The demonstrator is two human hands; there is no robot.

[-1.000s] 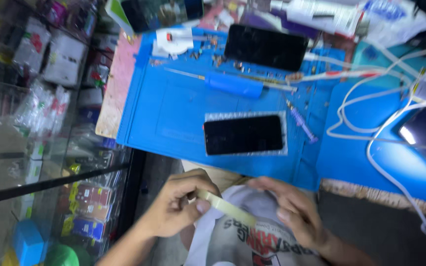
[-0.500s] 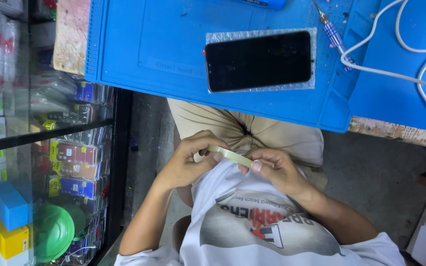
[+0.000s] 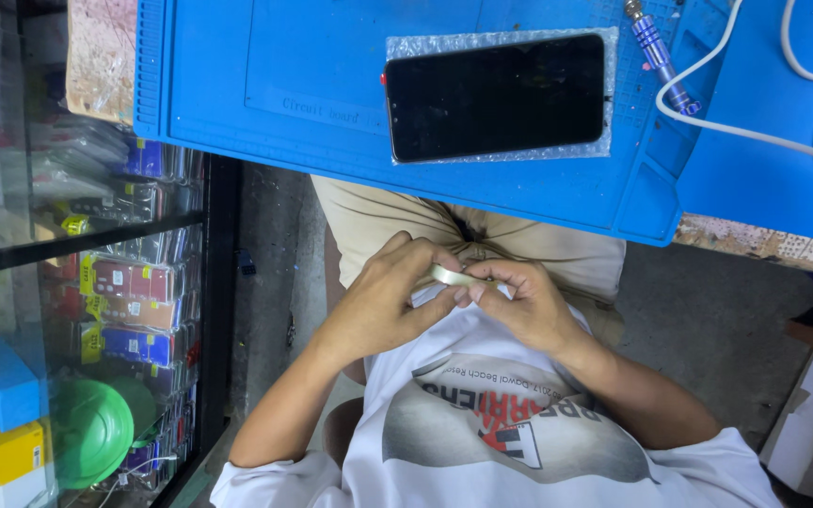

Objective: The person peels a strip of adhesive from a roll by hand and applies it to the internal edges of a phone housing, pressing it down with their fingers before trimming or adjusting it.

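Packages: coloured packets [image 3: 129, 282] in glass case, my left.
Tape: pale roll [image 3: 451, 276] between my hands.
Hands: my left [image 3: 392, 301] and right [image 3: 519, 306] together, both pinching tape.

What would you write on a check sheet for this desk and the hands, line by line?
Surface: blue work mat on a worn bench edge.
Job's things: a pale tape roll held between both hands above the lap.
Clutter: dark phone on bubble wrap; small metal screwdriver at the mat's right.
Grippers: left hand and right hand both pinch the tape roll.
Cables: white cables cross the right of the bench.
Surroundings: glass cabinet of packaged goods, green lid, blue and yellow boxes.
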